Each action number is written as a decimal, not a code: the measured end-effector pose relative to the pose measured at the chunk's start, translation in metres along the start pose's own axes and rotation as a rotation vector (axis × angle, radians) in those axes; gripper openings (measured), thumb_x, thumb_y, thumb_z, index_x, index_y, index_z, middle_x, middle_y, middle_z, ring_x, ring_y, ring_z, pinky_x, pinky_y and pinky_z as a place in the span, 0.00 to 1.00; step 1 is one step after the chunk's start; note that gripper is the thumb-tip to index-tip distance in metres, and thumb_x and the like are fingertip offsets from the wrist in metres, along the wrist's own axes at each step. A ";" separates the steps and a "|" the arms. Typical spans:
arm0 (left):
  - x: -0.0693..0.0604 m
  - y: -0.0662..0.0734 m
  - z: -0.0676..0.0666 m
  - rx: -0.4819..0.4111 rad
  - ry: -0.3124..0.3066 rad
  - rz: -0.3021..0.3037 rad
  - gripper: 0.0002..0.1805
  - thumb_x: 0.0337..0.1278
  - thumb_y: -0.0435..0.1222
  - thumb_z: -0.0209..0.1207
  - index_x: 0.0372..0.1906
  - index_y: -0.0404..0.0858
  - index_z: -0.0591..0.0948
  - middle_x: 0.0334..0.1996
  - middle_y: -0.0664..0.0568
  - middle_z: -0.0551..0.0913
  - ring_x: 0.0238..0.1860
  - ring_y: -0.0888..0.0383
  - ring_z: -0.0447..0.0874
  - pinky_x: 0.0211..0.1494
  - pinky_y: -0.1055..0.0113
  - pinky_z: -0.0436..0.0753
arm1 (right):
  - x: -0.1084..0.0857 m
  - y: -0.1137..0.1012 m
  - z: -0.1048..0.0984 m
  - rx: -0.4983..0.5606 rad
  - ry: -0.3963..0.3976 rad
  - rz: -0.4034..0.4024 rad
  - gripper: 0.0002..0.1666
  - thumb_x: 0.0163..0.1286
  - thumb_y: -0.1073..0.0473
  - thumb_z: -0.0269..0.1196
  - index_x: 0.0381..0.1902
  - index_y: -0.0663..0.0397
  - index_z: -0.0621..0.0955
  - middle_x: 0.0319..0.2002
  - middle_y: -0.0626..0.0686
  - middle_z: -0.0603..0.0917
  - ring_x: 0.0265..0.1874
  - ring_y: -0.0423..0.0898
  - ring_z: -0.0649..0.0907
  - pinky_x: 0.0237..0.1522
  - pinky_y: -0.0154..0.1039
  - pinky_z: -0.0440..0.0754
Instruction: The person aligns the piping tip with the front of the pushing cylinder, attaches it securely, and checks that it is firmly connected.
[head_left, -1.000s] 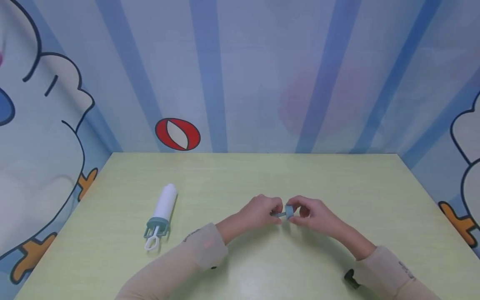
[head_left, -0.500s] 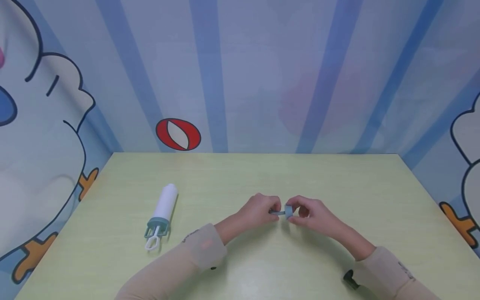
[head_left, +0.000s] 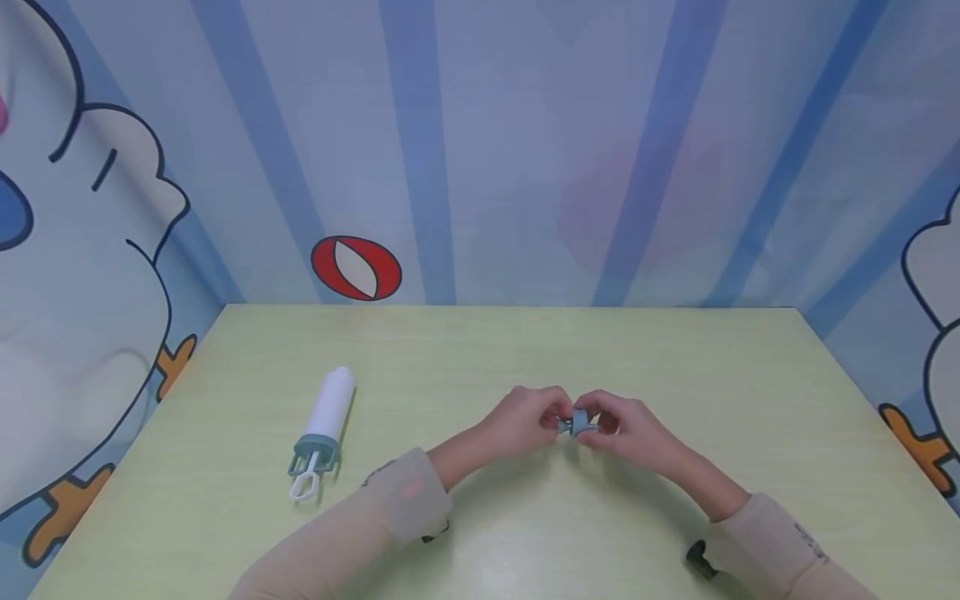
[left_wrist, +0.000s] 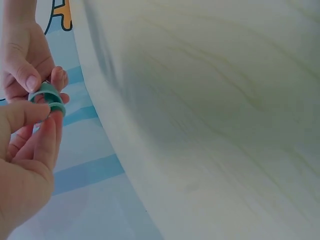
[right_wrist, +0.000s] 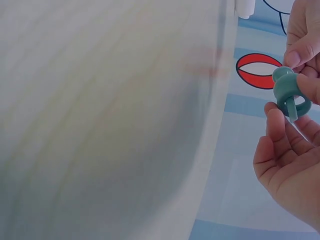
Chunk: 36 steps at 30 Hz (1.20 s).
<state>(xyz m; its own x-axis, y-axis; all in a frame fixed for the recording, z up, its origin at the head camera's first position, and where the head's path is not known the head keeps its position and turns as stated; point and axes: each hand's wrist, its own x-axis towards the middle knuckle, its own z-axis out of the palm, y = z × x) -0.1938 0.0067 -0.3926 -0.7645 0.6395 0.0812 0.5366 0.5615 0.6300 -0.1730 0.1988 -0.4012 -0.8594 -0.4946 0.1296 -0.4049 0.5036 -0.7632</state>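
Note:
My right hand (head_left: pixel 630 429) pinches a teal ring-shaped cap (head_left: pixel 580 420) between thumb and fingers, above the table's middle. My left hand (head_left: pixel 528 419) pinches a small teal piece with a round flared rim (right_wrist: pixel 282 73) against the cap's left side. That piece's thin stem (right_wrist: pixel 292 109) passes through the cap and sticks out toward the right palm. The left wrist view shows the teal cap (left_wrist: pixel 46 91) and the flared rim (left_wrist: pixel 59 108) close together between both hands' fingertips. Fingers hide part of both pieces.
A white syringe-like tube (head_left: pixel 332 404) with a teal collar (head_left: pixel 317 448) and white loop handle (head_left: pixel 303 486) lies on the table's left side. The pale table (head_left: pixel 480 350) ends at a striped cartoon backdrop (head_left: pixel 510 167).
My left hand has moved slightly right toward the right hand. The stem has slid into the cap and now shows on its right side. The white tube lies where it was.

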 end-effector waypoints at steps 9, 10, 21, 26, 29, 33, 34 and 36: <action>-0.001 -0.001 0.001 -0.016 0.040 0.016 0.07 0.49 0.32 0.60 0.36 0.42 0.77 0.34 0.57 0.82 0.35 0.67 0.80 0.36 0.81 0.74 | 0.001 0.001 0.000 0.022 0.008 -0.020 0.16 0.58 0.60 0.61 0.45 0.58 0.75 0.35 0.53 0.80 0.27 0.37 0.78 0.28 0.31 0.75; -0.001 -0.001 0.001 -0.011 0.041 0.014 0.08 0.48 0.33 0.61 0.36 0.43 0.77 0.34 0.57 0.82 0.34 0.68 0.79 0.35 0.81 0.74 | 0.000 0.001 0.001 0.028 0.009 -0.027 0.16 0.58 0.60 0.61 0.45 0.58 0.75 0.35 0.53 0.80 0.27 0.37 0.78 0.28 0.31 0.75; -0.003 0.002 -0.001 0.079 0.089 -0.028 0.07 0.45 0.41 0.63 0.28 0.45 0.76 0.27 0.61 0.80 0.25 0.71 0.73 0.27 0.80 0.70 | 0.001 0.000 0.004 0.090 0.013 -0.064 0.15 0.58 0.61 0.61 0.43 0.56 0.76 0.34 0.51 0.80 0.28 0.36 0.77 0.30 0.31 0.75; -0.002 0.002 -0.001 0.110 0.096 -0.039 0.09 0.44 0.41 0.64 0.24 0.45 0.74 0.24 0.61 0.79 0.23 0.70 0.73 0.25 0.79 0.69 | 0.002 -0.001 0.007 0.093 -0.001 -0.077 0.15 0.58 0.61 0.61 0.44 0.57 0.76 0.35 0.51 0.79 0.29 0.37 0.77 0.32 0.32 0.75; -0.002 0.001 -0.001 0.140 0.096 -0.038 0.10 0.43 0.41 0.64 0.23 0.45 0.73 0.23 0.61 0.79 0.23 0.69 0.71 0.25 0.79 0.68 | 0.003 -0.001 0.008 0.086 -0.008 -0.076 0.15 0.58 0.61 0.61 0.43 0.58 0.75 0.35 0.52 0.79 0.29 0.38 0.76 0.30 0.31 0.74; -0.003 0.001 0.001 0.163 0.100 -0.038 0.11 0.43 0.43 0.64 0.22 0.45 0.73 0.23 0.62 0.78 0.22 0.69 0.71 0.24 0.79 0.67 | 0.002 -0.002 0.009 0.089 -0.020 -0.061 0.14 0.58 0.61 0.61 0.43 0.58 0.75 0.34 0.53 0.79 0.24 0.37 0.74 0.25 0.30 0.73; -0.003 0.000 0.001 0.168 0.102 -0.037 0.11 0.43 0.43 0.64 0.22 0.46 0.73 0.22 0.62 0.78 0.22 0.69 0.71 0.24 0.79 0.67 | 0.002 -0.002 0.008 0.093 -0.025 -0.055 0.14 0.58 0.61 0.60 0.43 0.58 0.75 0.34 0.54 0.79 0.22 0.36 0.73 0.24 0.30 0.72; -0.004 -0.001 0.002 0.171 0.105 -0.040 0.11 0.44 0.44 0.63 0.23 0.46 0.73 0.23 0.62 0.78 0.21 0.70 0.70 0.23 0.79 0.67 | 0.001 -0.003 0.008 0.091 -0.024 -0.038 0.15 0.59 0.61 0.60 0.44 0.58 0.75 0.33 0.54 0.79 0.19 0.35 0.71 0.23 0.30 0.71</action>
<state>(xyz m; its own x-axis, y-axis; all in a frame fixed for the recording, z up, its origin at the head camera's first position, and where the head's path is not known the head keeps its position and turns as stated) -0.1904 0.0045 -0.3949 -0.8144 0.5621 0.1444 0.5514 0.6719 0.4944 -0.1704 0.1910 -0.4037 -0.8358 -0.5295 0.1454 -0.4062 0.4181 -0.8125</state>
